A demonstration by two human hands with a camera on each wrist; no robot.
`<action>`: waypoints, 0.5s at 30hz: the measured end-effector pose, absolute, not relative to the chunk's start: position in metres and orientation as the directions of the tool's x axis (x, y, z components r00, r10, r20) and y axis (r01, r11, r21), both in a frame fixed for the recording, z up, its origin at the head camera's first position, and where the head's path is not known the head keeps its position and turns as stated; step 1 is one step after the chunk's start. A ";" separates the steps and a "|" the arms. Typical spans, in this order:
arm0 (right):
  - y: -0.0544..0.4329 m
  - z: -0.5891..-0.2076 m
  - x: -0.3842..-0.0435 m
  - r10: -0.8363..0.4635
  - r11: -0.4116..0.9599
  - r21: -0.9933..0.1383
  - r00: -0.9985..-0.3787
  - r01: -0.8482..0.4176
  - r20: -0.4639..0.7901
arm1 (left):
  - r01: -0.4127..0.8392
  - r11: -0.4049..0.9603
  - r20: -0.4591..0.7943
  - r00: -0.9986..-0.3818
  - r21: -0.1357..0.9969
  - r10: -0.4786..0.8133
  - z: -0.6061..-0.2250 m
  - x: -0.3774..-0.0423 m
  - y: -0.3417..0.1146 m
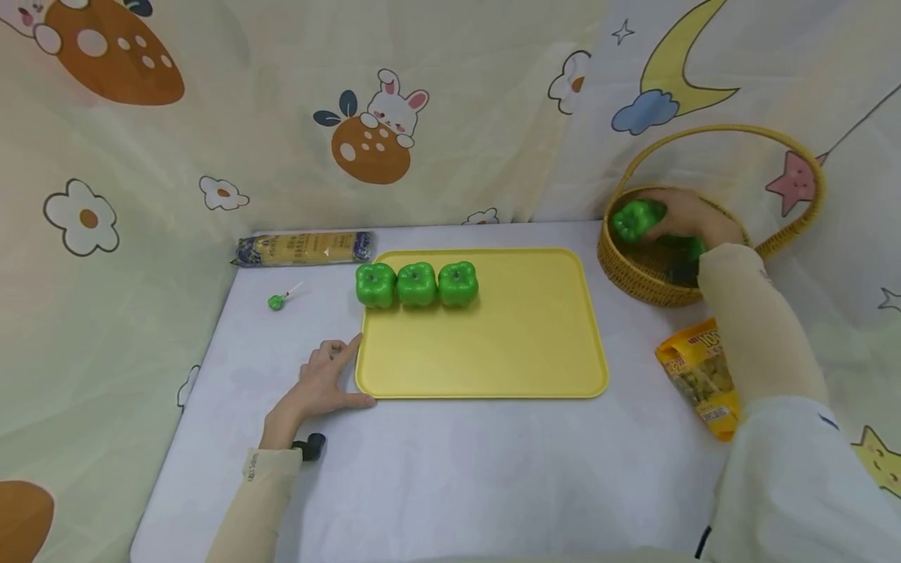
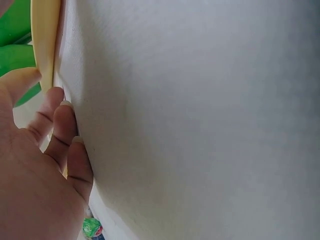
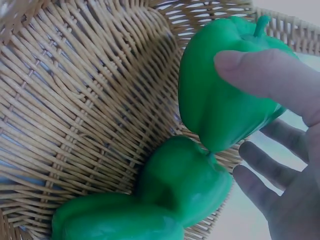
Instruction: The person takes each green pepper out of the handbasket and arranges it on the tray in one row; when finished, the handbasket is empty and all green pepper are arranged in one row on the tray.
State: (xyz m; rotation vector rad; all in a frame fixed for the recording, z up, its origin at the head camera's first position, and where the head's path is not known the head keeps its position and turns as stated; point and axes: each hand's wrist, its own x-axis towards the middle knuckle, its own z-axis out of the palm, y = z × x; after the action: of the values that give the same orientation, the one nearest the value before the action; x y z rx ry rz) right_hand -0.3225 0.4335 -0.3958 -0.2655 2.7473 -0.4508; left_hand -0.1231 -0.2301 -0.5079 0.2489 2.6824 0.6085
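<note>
In the head view my right hand [image 1: 684,216] is inside the wicker basket [image 1: 637,283] at the right. It holds a green bell pepper [image 3: 210,100], the thumb across its side, above two more green bell peppers [image 3: 187,180] lying in the basket. My left hand [image 1: 322,385] touches the yellow tray [image 1: 535,336] at its near left corner, index finger at the left rim and thumb by the front edge. Along the tray's back left stand three green bell peppers [image 1: 417,284] in a row, the leftmost partly over the rim.
Behind the tray's left end lies a long yellow packet [image 1: 306,249]. A green-wrapped lollipop [image 1: 277,302] is left of the tray. An orange snack bag [image 1: 704,379] lies before the basket, partly under my right arm. The basket's tall handle [image 1: 732,130] arches above its opening.
</note>
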 end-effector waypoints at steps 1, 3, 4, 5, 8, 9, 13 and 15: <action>0.434 -0.394 -0.321 -0.231 0.933 -0.337 -0.926 -0.124 -0.299 | 0.088 0.891 -0.322 -0.913 0.446 0.252 -0.508 -0.123 -0.230; 0.434 -0.391 -0.318 -0.228 0.931 -0.342 -0.931 -0.124 -0.285 | 0.089 0.891 -0.324 -0.912 0.445 0.253 -0.509 -0.123 -0.230; 0.434 -0.390 -0.316 -0.229 0.930 -0.345 -0.934 -0.127 -0.275 | 0.088 0.891 -0.325 -0.911 0.446 0.253 -0.509 -0.123 -0.230; 0.434 -0.389 -0.314 -0.230 0.928 -0.348 -0.937 -0.131 -0.261 | 0.086 0.891 -0.327 -0.911 0.446 0.252 -0.509 -0.123 -0.230; 0.433 -0.384 -0.307 -0.230 0.920 -0.366 -0.949 -0.139 -0.218 | 0.083 0.891 -0.330 -0.910 0.446 0.250 -0.509 -0.122 -0.230; 0.432 -0.383 -0.304 -0.229 0.917 -0.374 -0.952 -0.141 -0.204 | 0.085 0.891 -0.328 -0.911 0.447 0.251 -0.509 -0.122 -0.230; 0.427 -0.375 -0.292 -0.243 0.898 -0.408 -0.959 -0.164 -0.149 | 0.093 0.890 -0.320 -0.912 0.445 0.256 -0.509 -0.122 -0.229; 0.423 -0.371 -0.285 -0.253 0.891 -0.416 -0.959 -0.181 -0.125 | 0.098 0.890 -0.317 -0.913 0.444 0.258 -0.509 -0.122 -0.230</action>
State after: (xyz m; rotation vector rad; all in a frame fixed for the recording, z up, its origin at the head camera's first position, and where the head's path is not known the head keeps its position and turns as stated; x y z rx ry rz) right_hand -0.2853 0.4228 -0.3715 -0.3333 2.8826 -0.6097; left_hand -0.1220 -0.2298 -0.5094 0.2630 2.6859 0.6040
